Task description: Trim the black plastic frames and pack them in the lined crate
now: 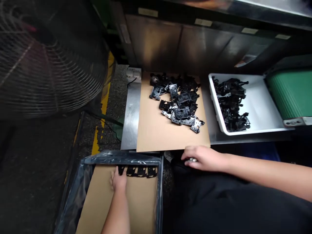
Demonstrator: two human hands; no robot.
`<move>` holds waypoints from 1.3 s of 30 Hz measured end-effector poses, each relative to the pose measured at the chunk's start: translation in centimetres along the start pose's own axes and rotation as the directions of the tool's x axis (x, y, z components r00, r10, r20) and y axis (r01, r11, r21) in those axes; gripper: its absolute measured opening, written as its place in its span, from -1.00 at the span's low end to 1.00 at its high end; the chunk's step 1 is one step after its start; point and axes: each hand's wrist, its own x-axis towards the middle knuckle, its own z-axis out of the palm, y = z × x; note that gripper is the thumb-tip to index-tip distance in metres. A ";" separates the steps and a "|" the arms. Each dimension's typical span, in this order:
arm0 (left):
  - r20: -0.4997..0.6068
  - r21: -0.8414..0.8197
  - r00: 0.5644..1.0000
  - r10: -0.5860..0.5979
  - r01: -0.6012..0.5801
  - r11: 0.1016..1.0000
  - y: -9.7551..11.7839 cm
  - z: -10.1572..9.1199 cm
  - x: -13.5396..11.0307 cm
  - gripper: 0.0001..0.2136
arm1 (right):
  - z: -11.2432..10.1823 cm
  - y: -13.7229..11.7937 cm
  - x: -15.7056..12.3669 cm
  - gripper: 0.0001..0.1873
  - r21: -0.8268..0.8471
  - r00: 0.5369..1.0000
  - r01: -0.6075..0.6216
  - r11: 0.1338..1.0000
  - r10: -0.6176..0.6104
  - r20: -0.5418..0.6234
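Observation:
Down inside the lined box, my left hand (119, 179) has its thumb and fingers about a flat black part (121, 169) at the left end of a row. More such black parts (141, 171) lie side by side on the cardboard sheet (141, 201) there. Over my lap, by the front edge of the bench cardboard (156, 136), my right hand (201, 158) is curled closed around something small and pale (193, 159), mostly hidden by the fingers. A loose pile of black and metallic parts (182, 112) covers the back of that cardboard.
A white tray (260, 113) on the right holds a heap of black parts (231, 104). Beyond it is a green ribbed belt (291, 92). A large caged fan (48, 65) stands at left. Plastic lining (75, 195) drapes over the box walls. A metal bench (130, 120) supports the cardboard.

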 end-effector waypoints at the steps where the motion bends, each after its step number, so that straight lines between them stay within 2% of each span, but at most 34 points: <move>1: -0.031 -0.007 0.999 0.021 -0.021 1.000 0.5 -0.2 -0.8 -0.55 | -0.7 1.3 0.7 -0.76 -0.022 0.996 -0.050 0.998 0.049 -0.072; 4: -0.132 -0.072 0.989 0.069 -0.079 0.994 2.3 -0.3 -4.1 -0.55 | -3.7 5.6 3.7 -0.55 -0.077 0.926 -0.245 0.966 0.210 -0.313; 5: -0.161 -0.108 0.983 0.085 -0.103 0.989 3.0 -0.1 -5.4 -0.56 | -4.8 6.9 4.8 -0.43 -0.083 0.897 -0.291 0.953 0.242 -0.369; 7: -0.199 -0.196 0.972 0.125 -0.164 0.967 4.6 0.5 -8.6 -0.58 | -6.8 9.1 6.9 -0.23 -0.089 0.869 -0.333 0.939 0.268 -0.416; 10: -0.194 -0.354 0.957 0.216 -0.273 0.894 7.4 2.1 -14.2 -0.59 | -8.7 10.8 8.8 -0.33 -0.087 0.875 -0.322 0.943 0.261 -0.407; 13: -0.067 -0.526 0.938 0.339 -0.322 0.787 11.4 4.2 -19.9 -0.61 | -9.4 10.6 8.6 -0.43 -0.067 0.887 -0.265 0.962 0.216 -0.408; 15: 0.072 -0.639 0.898 0.435 -0.293 0.711 14.8 5.5 -23.5 -0.61 | -9.6 9.8 7.3 -0.42 -0.039 0.890 -0.212 0.976 0.177 -0.420; 18: 0.233 -0.784 0.780 0.581 -0.203 0.587 20.4 6.3 -28.5 -0.47 | -10.2 8.0 3.5 -0.42 0.015 0.902 -0.099 0.995 0.096 -0.422; 21: 0.267 -0.881 0.667 0.695 -0.123 0.456 25.1 5.8 -33.0 -0.32 | -11.4 6.1 -1.6 -0.37 0.060 0.916 0.041 0.997 -0.013 -0.402; 23: 0.246 -0.919 0.627 0.739 -0.090 0.383 27.1 5.0 -35.7 -0.24 | -12.6 5.2 -5.2 -0.36 0.094 0.911 0.152 0.984 -0.102 -0.401; 26: 0.207 -0.947 0.607 0.767 -0.071 0.312 28.7 3.7 -38.9 -0.09 | -14.8 4.9 -9.9 -0.25 0.107 0.888 0.268 0.957 -0.203 -0.412; 28: 0.183 -0.957 0.593 0.784 -0.073 0.279 29.3 3.0 -40.6 -0.01 | -16.3 5.0 -12.4 -0.41 0.106 0.858 0.334 0.937 -0.256 -0.445; 30: 0.154 -0.964 0.549 0.821 -0.100 0.247 29.8 2.5 -42.2 0.02 | -17.2 5.0 -14.5 -0.57 0.056 0.799 0.373 0.926 -0.289 -0.528; 32: 0.126 -0.963 0.487 0.864 -0.151 0.225 30.2 2.1 -43.7 0.02 | -17.7 5.0 -16.1 -0.66 -0.038 0.728 0.384 0.923 -0.327 -0.603; 34: 0.112 -0.953 0.442 0.890 -0.205 0.222 30.5 1.9 -45.2 0.00 | -17.8 4.8 -17.4 -0.78 -0.134 0.667 0.394 0.909 -0.383 -0.639; 37: 0.087 -0.939 0.409 0.909 -0.271 0.212 31.1 1.8 -47.1 -0.02 | -17.9 4.8 -18.9 -0.85 -0.244 0.607 0.401 0.883 -0.456 -0.651; 39: 0.046 -0.931 0.387 0.921 -0.317 0.179 31.5 1.9 -48.1 -0.02 | -18.0 5.1 -19.8 -0.87 -0.290 0.584 0.391 0.874 -0.479 -0.656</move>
